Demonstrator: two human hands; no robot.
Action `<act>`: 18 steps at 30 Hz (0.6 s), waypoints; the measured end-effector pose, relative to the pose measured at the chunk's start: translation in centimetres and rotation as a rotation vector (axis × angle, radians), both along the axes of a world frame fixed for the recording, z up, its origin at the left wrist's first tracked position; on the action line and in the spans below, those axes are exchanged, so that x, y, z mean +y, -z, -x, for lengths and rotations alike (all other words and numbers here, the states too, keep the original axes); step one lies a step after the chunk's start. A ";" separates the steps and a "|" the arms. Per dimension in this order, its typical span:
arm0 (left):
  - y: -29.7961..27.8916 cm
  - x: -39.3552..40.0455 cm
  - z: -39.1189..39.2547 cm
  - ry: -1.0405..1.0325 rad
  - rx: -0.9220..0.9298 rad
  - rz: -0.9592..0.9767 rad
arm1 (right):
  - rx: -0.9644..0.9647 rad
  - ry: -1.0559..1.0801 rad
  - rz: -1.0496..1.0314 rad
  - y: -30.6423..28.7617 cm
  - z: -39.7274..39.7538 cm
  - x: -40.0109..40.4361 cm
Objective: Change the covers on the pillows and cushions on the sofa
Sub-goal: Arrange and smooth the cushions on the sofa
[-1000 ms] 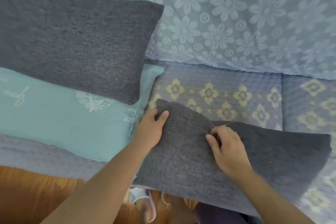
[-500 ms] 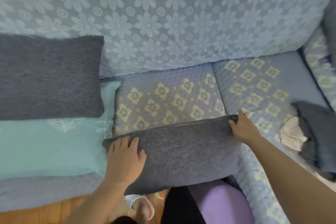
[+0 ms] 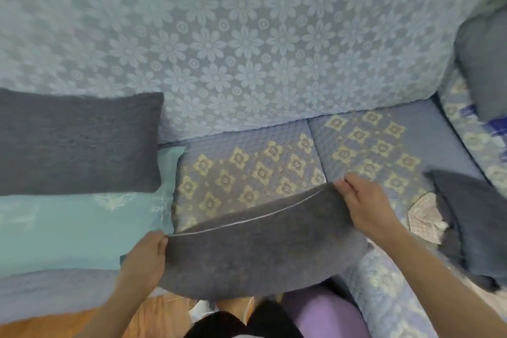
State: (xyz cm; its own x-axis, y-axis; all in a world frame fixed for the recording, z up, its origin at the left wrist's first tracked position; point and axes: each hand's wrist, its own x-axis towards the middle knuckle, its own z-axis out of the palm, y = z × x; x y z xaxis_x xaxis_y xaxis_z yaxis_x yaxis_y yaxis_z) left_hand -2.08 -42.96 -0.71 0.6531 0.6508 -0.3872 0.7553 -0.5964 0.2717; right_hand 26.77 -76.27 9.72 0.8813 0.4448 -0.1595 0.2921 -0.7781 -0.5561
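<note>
A dark grey cushion (image 3: 255, 250) with a pale zip line along its top edge is held in front of the sofa seat (image 3: 247, 170). My left hand (image 3: 145, 261) grips its left corner. My right hand (image 3: 362, 206) pinches its right top corner. Another dark grey cushion (image 3: 76, 143) lies at the left on a long teal pillow (image 3: 74, 228). At the right, a dark grey cover (image 3: 472, 217) lies half off a checked inner cushion (image 3: 424, 214).
The sofa back (image 3: 247, 35) wears a pale blue floral lace throw. A further grey cushion (image 3: 485, 63) sits in the right corner. Wooden floor (image 3: 41, 324) shows at the bottom left, and my purple-clad leg (image 3: 329, 313) stands below the cushion.
The cushion has lifted and tilted so its zip edge faces up. My left hand moved from lying on its face to gripping the left corner; my right hand stays on the right corner.
</note>
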 end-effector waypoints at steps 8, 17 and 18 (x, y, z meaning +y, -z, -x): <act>-22.7 4.8 -13.7 -0.042 -0.408 -0.477 | -0.403 0.264 -0.417 -17.6 -9.8 4.5; -33.3 7.8 -18.1 -0.063 -0.671 -0.805 | -1.101 0.774 -0.877 -26.2 -12.7 9.5; -29.5 7.4 -17.5 0.006 -0.429 -0.753 | -1.182 0.784 -0.811 -22.2 -12.6 9.2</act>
State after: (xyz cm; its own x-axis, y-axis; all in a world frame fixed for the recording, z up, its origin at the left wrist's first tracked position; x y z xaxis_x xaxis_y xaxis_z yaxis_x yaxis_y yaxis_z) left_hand 15.37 -35.54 28.81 0.6484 0.6306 0.4265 0.6740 -0.7360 0.0634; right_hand 39.36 -67.08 31.89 0.3745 -0.5186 0.7687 0.5246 -0.5651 -0.6368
